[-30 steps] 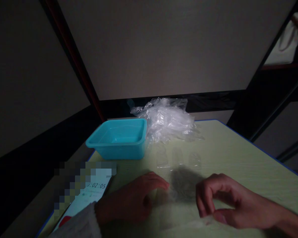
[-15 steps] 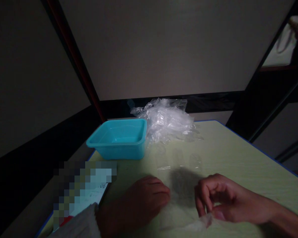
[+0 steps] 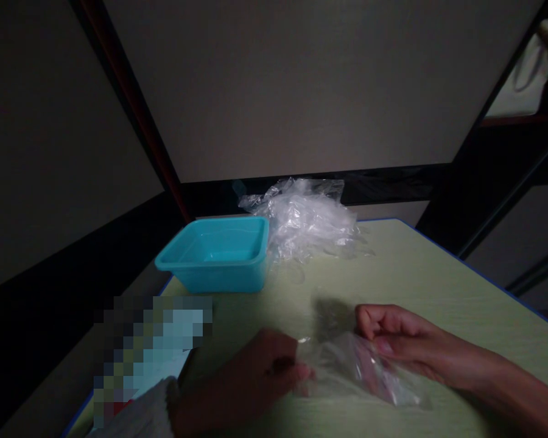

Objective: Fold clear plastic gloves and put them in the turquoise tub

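A clear plastic bag (image 3: 342, 368) stretches low over the pale table (image 3: 420, 274), between my two hands. My left hand (image 3: 274, 365), blurred, pinches its left end between thumb and fingers. At its right side my right hand (image 3: 393, 334) has curled fingers and a thumb pressed on the plastic. Something pinkish shows through or in the bag near the right thumb; what it is cannot be made out.
An open turquoise basin (image 3: 219, 283) stands at the table's back left. Beside it lies a heap of crumpled clear plastic bags (image 3: 305, 219). A flat device with a pixelated screen (image 3: 164, 359) lies at the left edge. A wall panel rises behind.
The clear bag has been lifted and spread between my hands. My left hand has taken hold of its left end, and my right hand has moved slightly up with its fingers closed more.
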Action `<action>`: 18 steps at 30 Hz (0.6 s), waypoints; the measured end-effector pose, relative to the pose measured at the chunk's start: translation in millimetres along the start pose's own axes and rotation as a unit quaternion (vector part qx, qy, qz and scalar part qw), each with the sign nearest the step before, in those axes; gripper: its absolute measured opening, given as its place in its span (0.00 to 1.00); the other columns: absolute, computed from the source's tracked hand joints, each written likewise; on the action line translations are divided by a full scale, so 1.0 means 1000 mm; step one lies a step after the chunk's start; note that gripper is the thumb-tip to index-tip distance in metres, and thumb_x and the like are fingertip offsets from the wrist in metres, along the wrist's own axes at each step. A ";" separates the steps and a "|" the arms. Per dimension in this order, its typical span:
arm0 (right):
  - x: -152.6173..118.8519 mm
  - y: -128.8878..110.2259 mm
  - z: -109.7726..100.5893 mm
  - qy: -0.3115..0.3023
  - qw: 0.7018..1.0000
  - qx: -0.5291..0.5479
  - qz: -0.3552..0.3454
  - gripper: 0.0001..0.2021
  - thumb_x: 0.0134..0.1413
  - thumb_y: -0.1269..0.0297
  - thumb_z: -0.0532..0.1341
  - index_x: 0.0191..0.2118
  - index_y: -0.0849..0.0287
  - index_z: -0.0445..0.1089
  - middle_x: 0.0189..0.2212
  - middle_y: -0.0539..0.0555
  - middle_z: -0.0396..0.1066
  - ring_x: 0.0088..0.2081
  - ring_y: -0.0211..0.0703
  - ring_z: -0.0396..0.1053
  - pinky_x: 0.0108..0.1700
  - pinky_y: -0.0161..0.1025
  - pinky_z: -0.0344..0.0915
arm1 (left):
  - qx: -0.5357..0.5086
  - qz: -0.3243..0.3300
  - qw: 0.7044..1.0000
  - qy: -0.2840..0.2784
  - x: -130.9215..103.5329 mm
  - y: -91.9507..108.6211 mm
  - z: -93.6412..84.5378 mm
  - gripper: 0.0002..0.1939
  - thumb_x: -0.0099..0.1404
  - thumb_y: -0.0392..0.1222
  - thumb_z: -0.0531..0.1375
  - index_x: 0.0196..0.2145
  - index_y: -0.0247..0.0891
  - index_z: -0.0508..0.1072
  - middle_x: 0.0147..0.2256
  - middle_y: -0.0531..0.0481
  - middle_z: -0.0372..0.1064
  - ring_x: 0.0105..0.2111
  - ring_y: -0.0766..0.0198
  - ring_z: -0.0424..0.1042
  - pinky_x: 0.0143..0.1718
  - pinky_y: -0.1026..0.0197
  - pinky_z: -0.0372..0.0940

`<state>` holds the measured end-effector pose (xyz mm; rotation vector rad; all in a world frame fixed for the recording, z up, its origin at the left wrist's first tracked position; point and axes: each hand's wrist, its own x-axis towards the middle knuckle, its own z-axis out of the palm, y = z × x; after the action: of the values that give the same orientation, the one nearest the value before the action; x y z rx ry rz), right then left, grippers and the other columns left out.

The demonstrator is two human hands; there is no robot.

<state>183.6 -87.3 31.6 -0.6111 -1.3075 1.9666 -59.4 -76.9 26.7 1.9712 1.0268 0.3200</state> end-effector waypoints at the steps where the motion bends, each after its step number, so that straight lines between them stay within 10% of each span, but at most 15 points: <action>1: 0.002 0.000 -0.002 0.027 1.000 0.000 0.006 0.12 0.50 0.63 0.65 0.27 0.62 0.61 0.21 0.46 0.68 0.24 0.28 0.69 0.23 0.23 0.63 | -0.029 -0.018 0.999 -0.007 0.002 -0.002 0.003 0.10 0.60 0.41 0.53 0.28 0.34 0.70 0.28 0.49 0.68 0.31 0.61 0.68 0.31 0.62 0.63; 9: 0.011 -0.009 -0.023 0.247 0.966 -0.043 0.060 0.18 0.50 0.50 0.62 0.35 0.59 0.59 0.29 0.55 0.75 0.28 0.34 0.73 0.27 0.28 0.68 | -0.243 -0.039 0.969 -0.004 0.016 -0.009 0.008 0.08 0.55 0.43 0.53 0.25 0.36 0.62 0.20 0.56 0.62 0.17 0.72 0.61 0.19 0.69 0.57; 18: 0.006 -0.001 -0.039 0.189 0.963 -0.192 0.031 0.28 0.40 0.63 0.69 0.45 0.54 0.53 0.24 0.43 0.66 0.22 0.32 0.66 0.24 0.32 0.63 | -0.298 -0.112 0.948 0.032 0.019 -0.013 0.007 0.14 0.52 0.36 0.55 0.36 0.39 0.54 0.22 0.57 0.67 0.18 0.68 0.69 0.17 0.69 0.61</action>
<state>207.7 -59.1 17.3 -1.1643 -1.4402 1.5437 -50.5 -63.1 9.2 1.2971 1.0352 0.5025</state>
